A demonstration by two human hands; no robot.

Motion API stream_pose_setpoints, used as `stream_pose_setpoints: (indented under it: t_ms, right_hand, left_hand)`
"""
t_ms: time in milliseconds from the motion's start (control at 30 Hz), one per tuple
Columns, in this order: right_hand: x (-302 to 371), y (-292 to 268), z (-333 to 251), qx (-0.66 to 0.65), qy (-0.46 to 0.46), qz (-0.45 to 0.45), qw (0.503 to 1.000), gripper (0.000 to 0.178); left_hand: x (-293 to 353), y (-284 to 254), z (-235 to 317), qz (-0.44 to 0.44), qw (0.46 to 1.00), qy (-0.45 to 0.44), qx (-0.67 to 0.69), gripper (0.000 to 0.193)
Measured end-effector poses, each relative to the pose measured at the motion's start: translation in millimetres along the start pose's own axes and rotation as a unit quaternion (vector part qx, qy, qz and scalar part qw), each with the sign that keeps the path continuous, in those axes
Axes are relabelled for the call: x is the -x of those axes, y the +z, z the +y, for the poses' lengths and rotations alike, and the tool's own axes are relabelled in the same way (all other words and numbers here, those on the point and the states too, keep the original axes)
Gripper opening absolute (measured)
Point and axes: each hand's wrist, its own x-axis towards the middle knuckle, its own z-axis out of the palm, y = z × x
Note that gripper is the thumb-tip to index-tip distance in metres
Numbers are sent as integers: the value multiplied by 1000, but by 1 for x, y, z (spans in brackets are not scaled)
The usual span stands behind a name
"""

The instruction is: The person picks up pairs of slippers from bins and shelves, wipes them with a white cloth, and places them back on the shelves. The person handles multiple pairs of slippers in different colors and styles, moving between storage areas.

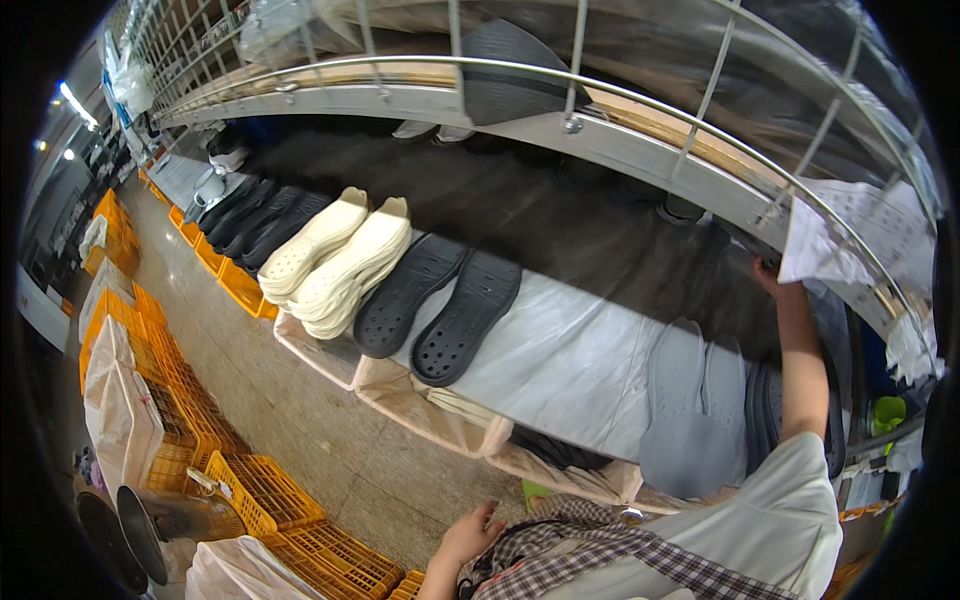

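My right arm stretches over the table, and my right hand [768,275] is at its far right, under a wire rack. Shadow and a hanging paper partly hide its fingers, so its grip cannot be made out. My left hand [470,535] hangs low beside the checked apron [600,560], fingers loosely apart and holding nothing. On the table lie a pair of dark grey perforated shoe soles [465,320], stacked cream soles [360,265] and several black soles [270,220]. Light grey soles [680,375] and dark soles [765,410] lie nearest my right arm.
The wire rack [520,65] with a metal edge runs above the table's far side. White papers [840,235] hang at its right end. Lined bins [430,405] stand below the table's near edge. Orange crates [265,490] line the floor at left.
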Motion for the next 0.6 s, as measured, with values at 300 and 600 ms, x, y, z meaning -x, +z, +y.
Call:
stream_pose_setpoints:
  t_ms: [300, 600]
  right_hand:
    - [367, 74, 82, 126, 193, -119, 966, 42]
    - [522, 137, 268, 531, -82, -576, 616, 89]
  left_hand:
    - [26, -87, 42, 64, 942, 319, 82, 60]
    - [74, -138, 48, 179, 674, 304, 649, 56]
